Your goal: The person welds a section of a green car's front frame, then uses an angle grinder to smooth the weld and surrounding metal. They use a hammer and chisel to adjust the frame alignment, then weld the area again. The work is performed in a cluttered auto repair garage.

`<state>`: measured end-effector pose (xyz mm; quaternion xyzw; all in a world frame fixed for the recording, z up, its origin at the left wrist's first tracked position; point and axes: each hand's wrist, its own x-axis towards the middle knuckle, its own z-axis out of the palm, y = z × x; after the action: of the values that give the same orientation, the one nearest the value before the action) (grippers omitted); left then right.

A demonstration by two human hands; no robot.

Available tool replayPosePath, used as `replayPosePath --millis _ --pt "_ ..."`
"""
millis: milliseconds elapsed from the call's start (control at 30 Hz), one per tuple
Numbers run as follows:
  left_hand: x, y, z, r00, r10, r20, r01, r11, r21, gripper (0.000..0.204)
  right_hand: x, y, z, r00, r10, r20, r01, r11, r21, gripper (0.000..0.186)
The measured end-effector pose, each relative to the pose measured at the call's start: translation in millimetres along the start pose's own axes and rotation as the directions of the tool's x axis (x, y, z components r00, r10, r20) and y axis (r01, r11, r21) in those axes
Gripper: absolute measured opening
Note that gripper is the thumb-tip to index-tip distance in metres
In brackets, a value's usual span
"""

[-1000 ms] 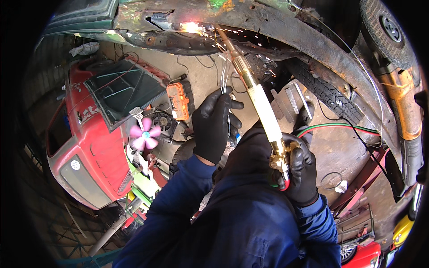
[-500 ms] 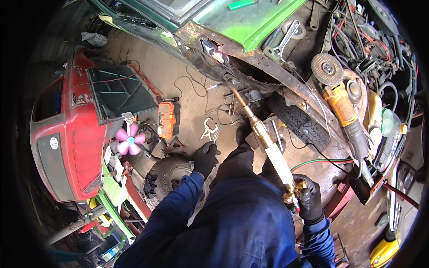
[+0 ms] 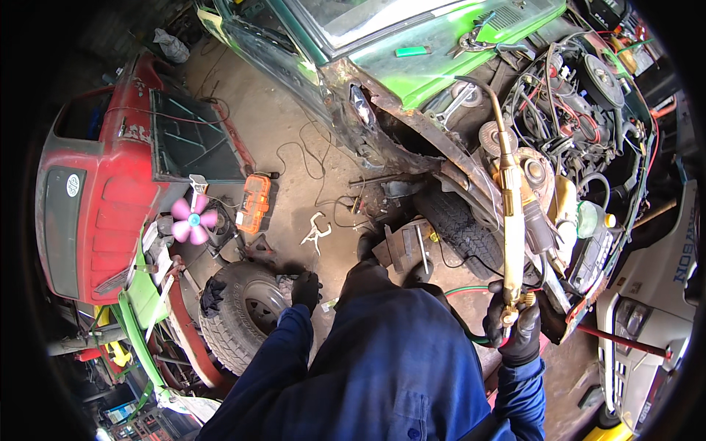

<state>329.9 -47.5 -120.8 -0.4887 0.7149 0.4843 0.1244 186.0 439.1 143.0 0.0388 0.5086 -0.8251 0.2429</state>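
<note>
My right hand (image 3: 515, 320), in a black glove, is closed around the valve end of a brass gas torch (image 3: 512, 242). The torch stands nearly upright in the picture, its long bent tip over the car's front wing and engine bay. Green and red hoses (image 3: 467, 289) run near its lower end. My left hand (image 3: 306, 289), also gloved, is low over the floor beside a loose wheel (image 3: 246, 309). Its fingers are curled; what they hold, if anything, is too small to name. A C-shaped locking clamp (image 3: 316, 231) lies on the floor just beyond it.
A green car body (image 3: 412, 81) with a rusty, cut wing stands ahead, its tyre (image 3: 460, 228) below. An angle grinder (image 3: 537, 224) lies by the engine bay (image 3: 573, 103). To the left are a red car shell (image 3: 132, 213), an orange case (image 3: 255, 203) and a pink-bladed fan (image 3: 194, 220).
My right hand has swung the torch from pointing up-left at the rusty wing to nearly upright over the engine bay. My left hand has moved left and down, toward the loose wheel.
</note>
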Motion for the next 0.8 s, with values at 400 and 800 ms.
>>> replayPosePath --millis 400,800 --pt "17 -4 37 0.988 0.106 0.112 -0.105 0.994 -0.014 0.034 -60 -21 -9 0.985 -0.107 -0.139 0.092 0.99 -0.108 0.099" --pt "31 53 50 0.99 0.116 0.086 -0.111 0.992 -0.058 0.032 -98 6 -52 0.913 -0.306 -0.271 0.362 0.913 0.188 0.08"
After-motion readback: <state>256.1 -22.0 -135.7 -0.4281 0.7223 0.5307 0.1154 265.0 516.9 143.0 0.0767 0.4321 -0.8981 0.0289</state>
